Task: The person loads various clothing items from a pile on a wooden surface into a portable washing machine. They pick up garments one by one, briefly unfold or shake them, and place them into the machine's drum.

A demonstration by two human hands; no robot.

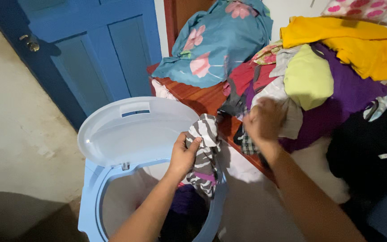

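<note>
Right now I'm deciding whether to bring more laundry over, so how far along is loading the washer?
Done: the washer stands with its lid up, and some dark clothes already lie in the tub. In hand: the left hand holds a striped garment over the opening, while the right hand reaches into the pile. Left: most of that heap of clothes is unloaded on the table.

By your right hand [265, 122] is a brown wooden table [202, 99]. A big heap of clothes [319, 85] lies on it, under your fingers.
</note>
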